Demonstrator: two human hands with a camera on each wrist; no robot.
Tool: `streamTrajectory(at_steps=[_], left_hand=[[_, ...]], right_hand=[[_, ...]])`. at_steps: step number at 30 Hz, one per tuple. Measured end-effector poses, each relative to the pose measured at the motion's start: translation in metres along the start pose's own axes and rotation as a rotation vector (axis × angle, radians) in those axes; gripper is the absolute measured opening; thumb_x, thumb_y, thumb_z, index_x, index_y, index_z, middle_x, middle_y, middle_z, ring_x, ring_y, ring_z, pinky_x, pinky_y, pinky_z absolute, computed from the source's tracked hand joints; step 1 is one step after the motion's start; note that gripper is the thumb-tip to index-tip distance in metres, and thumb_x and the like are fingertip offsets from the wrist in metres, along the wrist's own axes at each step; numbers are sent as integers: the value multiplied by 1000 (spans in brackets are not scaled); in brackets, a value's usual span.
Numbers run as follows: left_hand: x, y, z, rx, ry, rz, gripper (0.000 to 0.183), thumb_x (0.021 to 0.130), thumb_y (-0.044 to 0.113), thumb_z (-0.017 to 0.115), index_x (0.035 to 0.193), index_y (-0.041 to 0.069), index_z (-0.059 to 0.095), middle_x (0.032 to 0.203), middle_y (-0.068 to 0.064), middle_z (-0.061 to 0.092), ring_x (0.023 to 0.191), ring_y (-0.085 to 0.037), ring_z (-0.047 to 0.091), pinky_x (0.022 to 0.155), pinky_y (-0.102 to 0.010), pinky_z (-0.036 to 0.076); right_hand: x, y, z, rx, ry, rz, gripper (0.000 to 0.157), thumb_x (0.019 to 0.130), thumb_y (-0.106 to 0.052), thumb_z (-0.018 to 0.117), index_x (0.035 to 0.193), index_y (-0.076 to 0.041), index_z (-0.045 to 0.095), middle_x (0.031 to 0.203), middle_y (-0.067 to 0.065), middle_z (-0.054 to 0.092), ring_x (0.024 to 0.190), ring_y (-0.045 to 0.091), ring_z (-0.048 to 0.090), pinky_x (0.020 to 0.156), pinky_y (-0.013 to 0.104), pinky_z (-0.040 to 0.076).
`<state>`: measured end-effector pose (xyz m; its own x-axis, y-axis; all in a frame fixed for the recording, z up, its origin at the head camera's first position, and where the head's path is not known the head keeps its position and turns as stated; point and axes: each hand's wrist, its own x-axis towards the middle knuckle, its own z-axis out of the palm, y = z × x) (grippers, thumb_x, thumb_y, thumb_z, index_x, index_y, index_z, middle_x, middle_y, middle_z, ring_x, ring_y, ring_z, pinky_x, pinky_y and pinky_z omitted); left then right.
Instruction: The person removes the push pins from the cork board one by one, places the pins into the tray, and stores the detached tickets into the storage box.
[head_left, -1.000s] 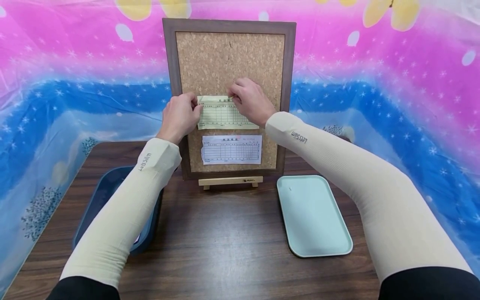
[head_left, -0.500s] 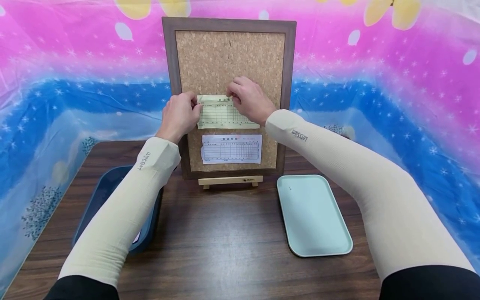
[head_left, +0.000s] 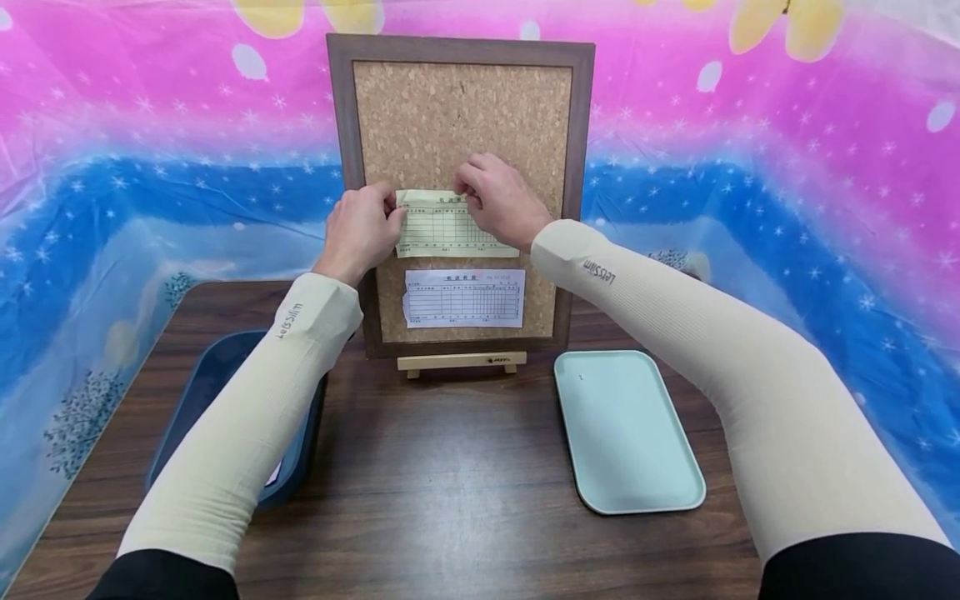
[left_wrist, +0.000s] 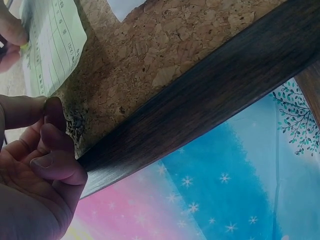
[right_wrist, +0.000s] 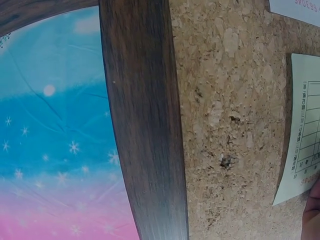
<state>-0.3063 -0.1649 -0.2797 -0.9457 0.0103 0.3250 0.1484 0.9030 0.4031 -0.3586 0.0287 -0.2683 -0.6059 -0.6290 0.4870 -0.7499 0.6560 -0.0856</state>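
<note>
Green slip (head_left: pixel 435 229): dead centre on the corkboard (head_left: pixel 461 125), white slip (head_left: pixel 465 298) at its 6 o'clock
Left hand (head_left: pixel 358 232): pinching the slip's edge around 10 o'clock
Right hand (head_left: pixel 506 202): at 12, pinching some tiny yellow bit (left_wrist: pixel 24 46)
Pale tray (head_left: pixel 630 433): board's 5 o'clock

Dark blue bin's parked (head_left: pixel 199 367) by the left edge of the desk (head_left: pixel 435 467), and a mint tray (head_left: pixel 630 442) lies over on its right side. Pink-and-blue snowflake cloth (head_left: pixel 247 187) hangs past the far edge.
</note>
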Motion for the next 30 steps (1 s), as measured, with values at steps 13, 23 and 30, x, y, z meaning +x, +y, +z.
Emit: streamTrajectory(at_steps=[13, 23, 30], left_hand=[[1, 2, 2, -9, 2, 12, 18, 88, 24, 44, 79, 10, 51, 72, -5, 53, 67, -23, 48, 59, -38, 36], [0, 2, 2, -18, -7, 12, 15, 88, 23, 46, 82, 10, 51, 76, -4, 54, 70, -23, 48, 61, -39, 37], [-2, -1, 1, -62, 3, 25, 16, 89, 23, 46, 84, 9, 51, 77, -5, 55, 72, -23, 49, 65, -39, 37]], right_hand=[[-9, 3, 3, 1, 38, -20, 11, 81, -3, 50, 85, -10, 57, 85, -1, 49, 80, 14, 41, 70, 27, 34], [-11, 6, 3, 11, 58, -14, 7, 84, -7, 51, 85, -9, 57, 85, -1, 50, 82, 15, 43, 73, 27, 35], [-12, 7, -3, 24, 53, -21, 7, 83, -4, 51, 85, -9, 55, 87, -2, 50, 85, 14, 43, 75, 24, 35]])
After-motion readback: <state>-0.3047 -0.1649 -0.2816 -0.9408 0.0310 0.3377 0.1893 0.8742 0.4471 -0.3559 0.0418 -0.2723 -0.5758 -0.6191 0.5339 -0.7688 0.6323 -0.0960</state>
